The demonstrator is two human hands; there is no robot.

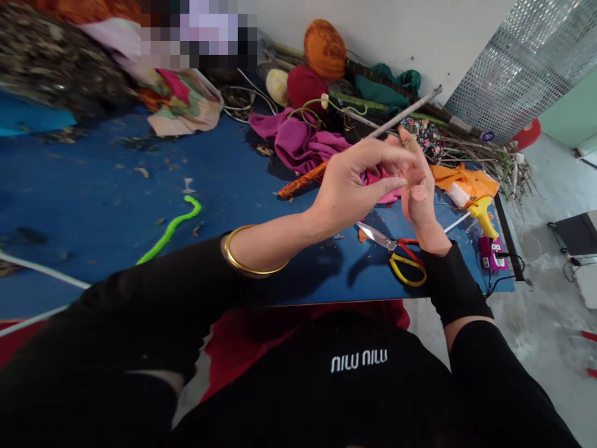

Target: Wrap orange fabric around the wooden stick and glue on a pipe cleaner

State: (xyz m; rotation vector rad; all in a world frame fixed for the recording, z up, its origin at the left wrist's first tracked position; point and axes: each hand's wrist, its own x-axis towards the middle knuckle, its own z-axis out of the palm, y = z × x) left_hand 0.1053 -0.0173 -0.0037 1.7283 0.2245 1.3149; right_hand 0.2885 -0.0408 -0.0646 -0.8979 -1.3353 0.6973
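Observation:
My left hand (pixel 347 180), with a gold bangle at the wrist, reaches across to my right hand (pixel 420 193) above the table. Its fingers are curved and blurred, thumb apart from them, and overlap the right palm in view; nothing shows in its grasp. My right hand is raised with fingers loosely spread and no object visible in it. Below them lie scissors (pixel 380 236) with red and yellow handles, blades parted. Behind the left hand runs a stick (pixel 405 113), bare at its upper end; an orange-wrapped length (pixel 303 182) shows on the other side.
On the blue table (pixel 242 186) lie a bright green fuzzy strip (pixel 172 227), purple cloth (pixel 298 140) and an orange bag (pixel 466 183). A yellow glue gun (pixel 485 214) and pink power strip (pixel 493 254) sit near the right edge. Wrapped bundles (pixel 324 50) and branches line the wall.

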